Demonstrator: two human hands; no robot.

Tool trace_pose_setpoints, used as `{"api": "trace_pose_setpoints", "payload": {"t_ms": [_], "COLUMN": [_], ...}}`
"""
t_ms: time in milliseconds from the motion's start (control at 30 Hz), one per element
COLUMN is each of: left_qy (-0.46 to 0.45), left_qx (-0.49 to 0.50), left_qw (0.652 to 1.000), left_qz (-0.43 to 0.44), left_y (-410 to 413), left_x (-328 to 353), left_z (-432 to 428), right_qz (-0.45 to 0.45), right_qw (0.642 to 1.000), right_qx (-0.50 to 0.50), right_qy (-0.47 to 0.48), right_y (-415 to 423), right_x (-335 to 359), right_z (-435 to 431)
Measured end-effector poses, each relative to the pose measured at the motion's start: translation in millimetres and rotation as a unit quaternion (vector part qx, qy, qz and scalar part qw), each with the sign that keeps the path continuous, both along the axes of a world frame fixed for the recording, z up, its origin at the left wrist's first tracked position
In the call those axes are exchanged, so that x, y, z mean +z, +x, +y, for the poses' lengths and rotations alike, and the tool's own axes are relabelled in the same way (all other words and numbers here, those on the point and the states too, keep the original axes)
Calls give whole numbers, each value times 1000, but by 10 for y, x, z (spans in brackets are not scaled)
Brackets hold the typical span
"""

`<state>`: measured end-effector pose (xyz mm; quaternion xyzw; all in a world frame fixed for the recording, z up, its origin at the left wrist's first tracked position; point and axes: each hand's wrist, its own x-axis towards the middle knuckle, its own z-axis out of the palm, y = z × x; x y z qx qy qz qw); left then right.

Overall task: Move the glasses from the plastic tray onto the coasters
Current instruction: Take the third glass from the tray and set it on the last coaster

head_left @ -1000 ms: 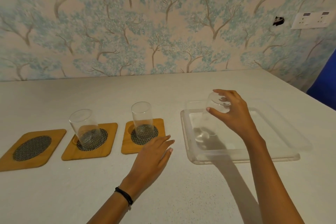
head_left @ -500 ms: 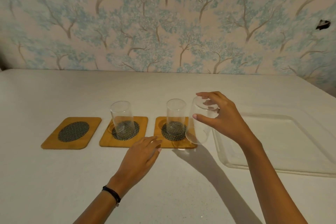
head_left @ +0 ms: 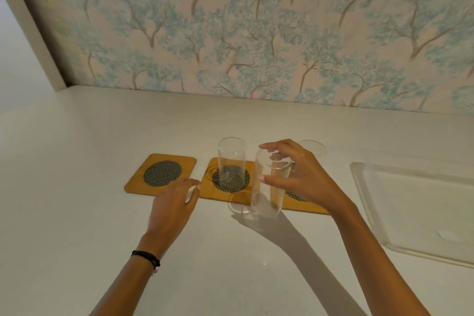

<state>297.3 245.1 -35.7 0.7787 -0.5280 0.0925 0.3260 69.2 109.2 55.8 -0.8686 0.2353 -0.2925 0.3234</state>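
Note:
My right hand (head_left: 305, 177) grips a clear glass (head_left: 266, 187) by its upper part and holds it slightly tilted, above the front edge of the wooden coasters. One upright glass (head_left: 230, 161) stands on the middle coaster (head_left: 207, 187). Behind my right hand, only the rim of another glass (head_left: 315, 148) shows, over the mostly hidden right coaster (head_left: 305, 207). The left coaster (head_left: 163, 174), with its dark mesh disc, has nothing on it. My left hand (head_left: 174, 202) lies flat on the table, fingertips at that coaster's front right corner. The clear plastic tray (head_left: 415, 208) at the right holds no glasses.
The white table (head_left: 77, 213) meets a wall papered with blue trees (head_left: 256, 33) at the back. A white wall edge (head_left: 30, 33) stands at the far left. My left wrist carries a black band (head_left: 146, 256).
My right hand has carried the glass left, out of the tray and over to the coasters. My left hand slid left toward the left coaster. The view has panned left.

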Motion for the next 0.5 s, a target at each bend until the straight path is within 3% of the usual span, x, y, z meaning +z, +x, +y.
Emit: {"api": "trace_pose_setpoints", "payload": {"t_ms": [500], "left_qy": [72], "left_qx": [84], "left_qw": [994], "left_qz": [20], "left_y": [1430], "left_x": [-171], "left_z": [331], "right_qz": [6], "right_qw": [999], "right_qx": [51], "right_qy": [1], "right_y": [1167], "right_x": [-82], "right_z": [232]}}
